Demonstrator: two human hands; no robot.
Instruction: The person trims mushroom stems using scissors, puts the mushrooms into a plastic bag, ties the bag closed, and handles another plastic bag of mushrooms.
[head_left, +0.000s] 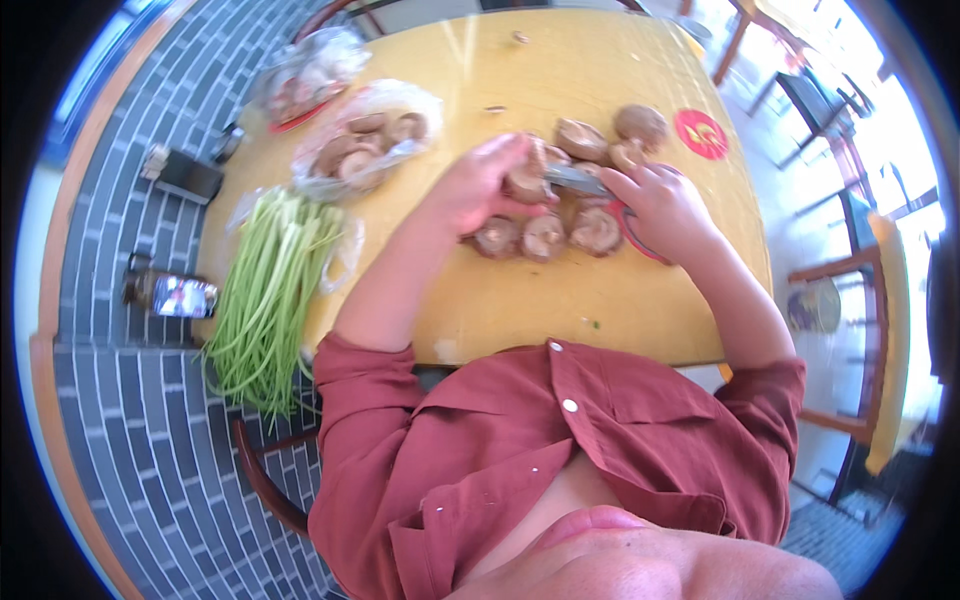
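Observation:
Over the middle of the table, my left hand (487, 187) grips a shiitake mushroom (529, 180) between thumb and fingers. My right hand (660, 199) holds what look like scissors with red-edged handles; their grey metal blades (574, 180) point left and meet the held mushroom at its stem side. Whether the blades are parted cannot be seen clearly. Nearer to me lie three shiitake mushrooms (544, 236) in a row, gills up. Beyond the blades sit several more, among them a brown cap (640, 126) and a mushroom on its side (580, 139).
A clear plastic bag (424, 105) of mushrooms lies left, with another filled bag (330, 60) behind it. Long green stalks (274, 292) hang over the left edge of the yellow table (510, 315). A red round sticker (701, 135) is at right. Stem bits (520, 37) lie far off.

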